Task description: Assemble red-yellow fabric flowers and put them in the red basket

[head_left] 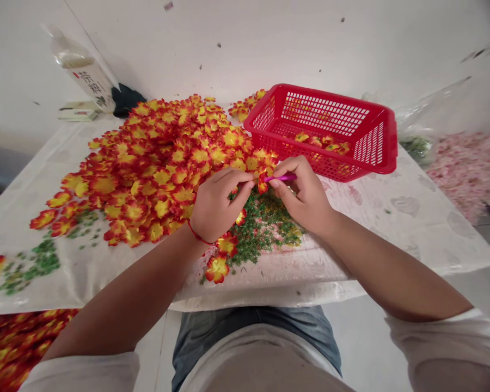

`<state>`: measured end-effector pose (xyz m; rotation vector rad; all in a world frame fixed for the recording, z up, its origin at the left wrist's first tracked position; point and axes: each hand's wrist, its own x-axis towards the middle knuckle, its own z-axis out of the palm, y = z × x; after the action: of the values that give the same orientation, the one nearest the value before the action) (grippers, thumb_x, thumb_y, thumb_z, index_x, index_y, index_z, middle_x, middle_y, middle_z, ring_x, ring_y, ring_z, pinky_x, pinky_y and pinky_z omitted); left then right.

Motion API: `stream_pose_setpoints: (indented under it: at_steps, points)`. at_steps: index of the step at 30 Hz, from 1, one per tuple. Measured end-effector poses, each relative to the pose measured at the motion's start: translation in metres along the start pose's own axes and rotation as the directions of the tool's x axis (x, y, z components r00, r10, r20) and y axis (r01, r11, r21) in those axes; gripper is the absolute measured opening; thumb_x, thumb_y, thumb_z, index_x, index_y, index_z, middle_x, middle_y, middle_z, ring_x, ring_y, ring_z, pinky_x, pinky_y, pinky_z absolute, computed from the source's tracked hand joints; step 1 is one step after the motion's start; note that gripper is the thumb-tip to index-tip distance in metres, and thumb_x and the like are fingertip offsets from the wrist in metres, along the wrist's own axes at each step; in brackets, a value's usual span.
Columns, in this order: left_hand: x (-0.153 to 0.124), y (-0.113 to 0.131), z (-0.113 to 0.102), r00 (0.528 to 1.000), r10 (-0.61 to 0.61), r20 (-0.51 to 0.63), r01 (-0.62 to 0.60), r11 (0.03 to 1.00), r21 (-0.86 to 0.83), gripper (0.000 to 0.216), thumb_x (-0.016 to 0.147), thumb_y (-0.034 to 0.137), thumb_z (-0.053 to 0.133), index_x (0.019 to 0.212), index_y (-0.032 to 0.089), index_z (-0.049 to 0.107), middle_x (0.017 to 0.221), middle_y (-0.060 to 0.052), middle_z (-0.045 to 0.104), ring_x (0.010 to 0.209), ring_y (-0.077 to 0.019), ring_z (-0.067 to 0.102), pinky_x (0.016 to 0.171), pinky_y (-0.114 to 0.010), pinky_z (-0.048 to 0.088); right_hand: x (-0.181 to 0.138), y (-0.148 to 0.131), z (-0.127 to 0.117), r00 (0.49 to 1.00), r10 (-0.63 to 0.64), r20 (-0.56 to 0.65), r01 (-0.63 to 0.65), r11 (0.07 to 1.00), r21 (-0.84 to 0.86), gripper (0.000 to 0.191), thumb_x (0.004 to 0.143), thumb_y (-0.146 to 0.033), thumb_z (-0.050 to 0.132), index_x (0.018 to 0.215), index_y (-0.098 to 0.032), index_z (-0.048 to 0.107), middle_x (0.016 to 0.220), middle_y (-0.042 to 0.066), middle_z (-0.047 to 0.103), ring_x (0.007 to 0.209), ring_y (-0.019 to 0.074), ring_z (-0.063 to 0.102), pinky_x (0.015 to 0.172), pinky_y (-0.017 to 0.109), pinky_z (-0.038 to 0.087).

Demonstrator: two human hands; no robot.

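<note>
My left hand point(216, 204) is closed in a pinch on a red-and-yellow fabric flower point(263, 181) held just above the table. Facing it, my right hand point(304, 193) is closed on a thin purple stick point(283, 177) whose tip meets the flower. Under both hands lies a patch of small green plastic pieces point(265, 226). A big heap of the same red-and-yellow flowers point(159, 163) spreads to the left of my hands. A red thread circles my left wrist.
A red plastic basket point(381, 139) with a few flowers inside stands behind my right hand. A clear bottle point(84, 68) and a small box point(77, 110) sit at the back left. Pink flowers point(469, 169) lie at the right. More green bits point(28, 267) lie at the table's left edge.
</note>
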<state>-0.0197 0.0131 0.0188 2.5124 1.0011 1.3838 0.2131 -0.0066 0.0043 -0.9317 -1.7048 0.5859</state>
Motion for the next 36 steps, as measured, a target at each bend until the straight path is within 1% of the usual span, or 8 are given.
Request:
stream_pose_setpoints:
  at_steps: [5, 11, 15, 20, 26, 31, 34, 36]
  points:
    - [-0.001, -0.004, 0.000, 0.998, 0.055, 0.032, -0.056, 0.998, 0.040, 0.013, 0.114, 0.022, 0.070, 0.111, 0.022, 0.082, 0.107, -0.005, 0.088, 0.099, -0.0201, 0.083, 0.095, -0.031, 0.064, -0.001, 0.007, 0.001, 0.990, 0.122, 0.072, -0.127, 0.990, 0.064, 0.037, 0.110, -0.063, 0.074, 0.108, -0.028, 0.062, 0.080, -0.003, 0.072, 0.069, 0.0179, 0.069, 0.067, 0.034, 0.052]
    - [-0.005, -0.005, 0.004, 0.995, 0.092, 0.040, -0.093, 0.994, 0.049, 0.013, 0.113, 0.019, 0.069, 0.110, 0.021, 0.081, 0.103, -0.004, 0.087, 0.095, -0.0190, 0.082, 0.091, -0.029, 0.062, -0.004, 0.007, 0.002, 0.986, 0.153, 0.059, -0.158, 0.983, 0.093, 0.042, 0.108, -0.067, 0.074, 0.102, -0.028, 0.062, 0.082, -0.002, 0.078, 0.065, 0.0164, 0.070, 0.064, 0.033, 0.054]
    - [-0.005, -0.001, 0.004, 0.996, 0.069, 0.060, -0.072, 0.997, 0.042, 0.014, 0.113, 0.018, 0.068, 0.106, 0.022, 0.080, 0.099, -0.004, 0.084, 0.091, -0.0185, 0.079, 0.086, -0.029, 0.060, -0.005, 0.007, 0.004, 0.989, 0.134, 0.058, -0.139, 0.985, 0.106, 0.042, 0.107, -0.066, 0.077, 0.099, -0.028, 0.061, 0.079, -0.003, 0.075, 0.062, 0.0161, 0.069, 0.062, 0.032, 0.054]
    - [-0.006, 0.003, 0.004, 0.994, 0.037, 0.104, -0.044, 0.997, 0.062, 0.017, 0.113, 0.020, 0.065, 0.102, 0.022, 0.077, 0.095, -0.004, 0.081, 0.088, -0.0189, 0.076, 0.084, -0.029, 0.057, -0.007, 0.007, 0.005, 0.993, 0.109, 0.040, -0.112, 0.991, 0.068, 0.039, 0.111, -0.064, 0.070, 0.098, -0.029, 0.061, 0.074, -0.003, 0.074, 0.057, 0.0158, 0.065, 0.057, 0.032, 0.049]
    - [-0.006, -0.001, 0.007, 0.991, 0.086, 0.101, -0.092, 0.994, 0.058, 0.018, 0.114, 0.020, 0.063, 0.101, 0.021, 0.076, 0.094, -0.005, 0.079, 0.087, -0.0196, 0.074, 0.082, -0.031, 0.056, -0.009, 0.008, 0.006, 0.990, 0.129, 0.050, -0.131, 0.990, 0.054, 0.040, 0.111, -0.064, 0.070, 0.097, -0.029, 0.059, 0.072, -0.004, 0.073, 0.057, 0.0163, 0.066, 0.057, 0.032, 0.048]
    - [-0.004, -0.008, 0.005, 0.989, 0.104, 0.105, -0.113, 0.990, 0.081, 0.020, 0.116, 0.021, 0.061, 0.108, 0.021, 0.079, 0.100, -0.006, 0.082, 0.092, -0.0210, 0.077, 0.086, -0.033, 0.059, -0.004, 0.006, 0.003, 0.990, 0.128, 0.063, -0.134, 0.986, 0.104, 0.039, 0.107, -0.062, 0.078, 0.098, -0.029, 0.059, 0.077, -0.004, 0.075, 0.060, 0.0167, 0.070, 0.060, 0.032, 0.054]
    - [-0.002, -0.008, 0.003, 0.990, 0.125, 0.068, -0.131, 0.988, 0.081, 0.019, 0.115, 0.021, 0.063, 0.112, 0.022, 0.082, 0.106, -0.007, 0.086, 0.098, -0.0218, 0.081, 0.094, -0.034, 0.063, 0.000, 0.002, -0.001, 0.996, 0.062, 0.071, -0.066, 0.996, 0.055, 0.033, 0.110, -0.058, 0.075, 0.101, -0.028, 0.063, 0.079, -0.002, 0.076, 0.066, 0.0185, 0.073, 0.062, 0.033, 0.054]
    - [0.000, -0.005, 0.001, 0.994, 0.112, 0.009, -0.112, 0.994, 0.012, 0.017, 0.114, 0.020, 0.068, 0.117, 0.023, 0.084, 0.112, -0.006, 0.088, 0.104, -0.0208, 0.083, 0.099, -0.033, 0.064, 0.000, 0.000, -0.002, 0.999, -0.005, 0.048, 0.006, 1.000, -0.026, 0.029, 0.110, -0.054, 0.076, 0.101, -0.028, 0.066, 0.081, -0.001, 0.077, 0.070, 0.0195, 0.074, 0.064, 0.034, 0.053]
